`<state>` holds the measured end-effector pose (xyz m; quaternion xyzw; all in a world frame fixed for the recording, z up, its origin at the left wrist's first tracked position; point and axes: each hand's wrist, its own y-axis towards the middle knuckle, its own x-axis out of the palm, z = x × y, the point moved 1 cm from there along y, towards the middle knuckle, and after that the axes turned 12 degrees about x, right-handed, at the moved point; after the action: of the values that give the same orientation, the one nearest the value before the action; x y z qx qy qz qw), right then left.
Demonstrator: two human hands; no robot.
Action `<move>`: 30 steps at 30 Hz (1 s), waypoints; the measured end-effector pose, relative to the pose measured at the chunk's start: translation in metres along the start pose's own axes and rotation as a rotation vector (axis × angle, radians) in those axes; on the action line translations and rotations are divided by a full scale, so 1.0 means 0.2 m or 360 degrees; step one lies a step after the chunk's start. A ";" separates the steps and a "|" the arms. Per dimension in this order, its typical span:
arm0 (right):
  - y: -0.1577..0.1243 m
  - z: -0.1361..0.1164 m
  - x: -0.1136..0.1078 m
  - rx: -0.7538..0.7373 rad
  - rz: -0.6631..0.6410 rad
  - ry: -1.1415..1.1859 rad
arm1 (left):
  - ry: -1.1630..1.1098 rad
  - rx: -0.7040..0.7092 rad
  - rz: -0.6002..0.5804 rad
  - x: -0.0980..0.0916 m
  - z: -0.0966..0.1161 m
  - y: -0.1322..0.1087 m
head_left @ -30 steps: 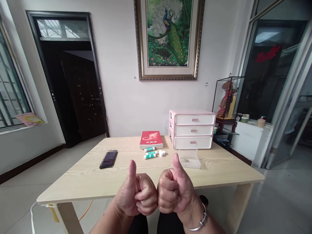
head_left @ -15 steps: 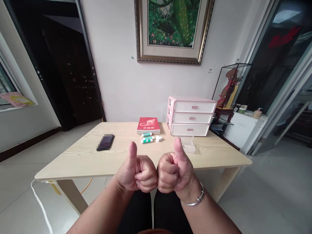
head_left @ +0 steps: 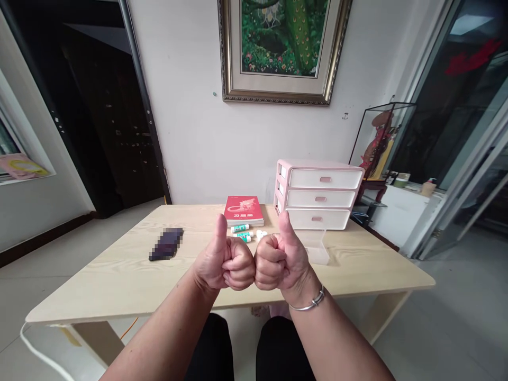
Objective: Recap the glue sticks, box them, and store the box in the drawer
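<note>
- Both fists are curled tight around nothing, thumbs straight up, just as they were a moment ago; our left hand (head_left: pixel 224 262) and right hand (head_left: pixel 280 262) press knuckle to knuckle.
- Far left of the pink drawer unit (head_left: pixel 319 196), the dark phone (head_left: pixel 165 244) lies flat on the table (head_left: pixel 99 296), untouched.
- Our left hand, left of the drawer unit and nearer us, has risen: half a second ago it sat below the table's front edge in view, and now it shows over the tabletop.
- Just left of the drawer unit rests the red book (head_left: pixel 243 209), with the glue sticks (head_left: pixel 240 228) and white caps (head_left: pixel 261 234) in front of it. They now show between our two thumbs, and the nearer stick is partly hidden behind the knuckles.
- Our right hand, with its bracelet (head_left: pixel 307 302), has come up too; its thumb tip now overlaps the drawer unit's lower left corner in view.
- We judge the hands closer to the glue sticks than before, yet clear of them.
- A clear stand (head_left: pixel 319 253) sits right in front of the drawer unit.
</note>
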<state>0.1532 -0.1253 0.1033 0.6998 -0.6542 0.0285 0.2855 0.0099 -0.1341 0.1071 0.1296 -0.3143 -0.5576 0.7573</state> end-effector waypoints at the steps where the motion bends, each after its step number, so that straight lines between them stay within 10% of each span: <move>1: 0.01 -0.03 -0.04 -0.0006 -0.0012 -0.0006 | 0.0005 0.0011 0.0003 -0.05 0.02 0.01; 19: 0.16 -0.28 -0.77 -0.0021 0.0003 -0.0024 | 0.0074 0.0083 0.0027 -0.79 0.20 0.13; 30: 0.08 -0.22 -0.82 -0.0086 0.0010 0.0003 | -0.0045 0.0042 0.0048 -0.83 0.10 0.14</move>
<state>0.1293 0.0418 0.0783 0.6898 -0.6566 0.0125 0.3047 -0.0107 0.0331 0.0819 0.1269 -0.3341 -0.5437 0.7594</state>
